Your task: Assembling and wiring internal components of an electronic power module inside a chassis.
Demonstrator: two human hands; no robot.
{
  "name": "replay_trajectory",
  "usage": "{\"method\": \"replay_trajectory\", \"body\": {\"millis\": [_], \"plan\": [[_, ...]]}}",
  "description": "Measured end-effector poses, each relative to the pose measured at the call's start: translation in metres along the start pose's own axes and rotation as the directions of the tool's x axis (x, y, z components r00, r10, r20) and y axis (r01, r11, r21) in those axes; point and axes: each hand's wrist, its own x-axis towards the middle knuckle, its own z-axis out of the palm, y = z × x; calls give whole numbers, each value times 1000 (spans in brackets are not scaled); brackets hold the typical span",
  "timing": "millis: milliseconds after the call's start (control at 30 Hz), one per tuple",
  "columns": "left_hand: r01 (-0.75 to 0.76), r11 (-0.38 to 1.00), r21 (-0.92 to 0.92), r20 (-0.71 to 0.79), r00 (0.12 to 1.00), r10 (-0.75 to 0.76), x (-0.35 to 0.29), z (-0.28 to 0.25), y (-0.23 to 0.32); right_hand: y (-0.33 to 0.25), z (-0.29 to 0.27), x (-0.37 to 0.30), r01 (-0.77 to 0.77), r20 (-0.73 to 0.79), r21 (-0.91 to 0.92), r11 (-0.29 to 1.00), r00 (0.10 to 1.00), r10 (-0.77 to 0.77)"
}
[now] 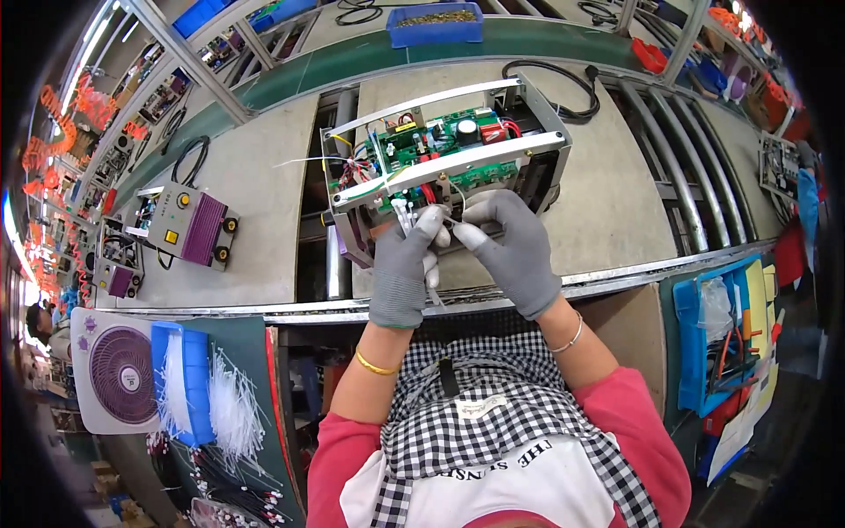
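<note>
An open-frame electrical unit [519, 145] with a green circuit board [444, 145], silver rails and coloured wires sits on the bench in front of me. My left hand [407, 264], in a grey glove, is closed at its near side around several white cable ties [401, 211]; their tails poke out below the fingers. Close beside it, my gloved right hand [515, 251] pinches a thin pale strand, seemingly a cable tie, against the unit's near rail. The fingertips of both hands nearly meet, and they partly hide the strand there.
Left on the bench stands another unit with a purple side [185, 220]. A black cable [572, 97] coils behind mine. Metal rollers [682, 167] lie to the right. Below left are a purple fan [123, 374] and a blue bin [202, 387]; a blue tool tray [695, 352] stands right.
</note>
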Motion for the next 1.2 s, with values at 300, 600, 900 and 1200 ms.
{"method": "replay_trajectory", "body": {"millis": [300,600,900,1200], "plan": [[47,994,-95,37,998,-43,1,-4,-1,-6,8,4,157,-39,-119,980,986,-162],[104,962,-253,145,987,-69,4,-13,-8,-2,14,9,225,-57,-240,944,968,-245],[-160,964,210,12,987,162,-1,-11,-8,-1,4,11,231,70,-188,955,973,-221],[-321,905,280,-144,918,370,25,-14,-27,5,17,1,269,227,42,962,935,-272]]}}
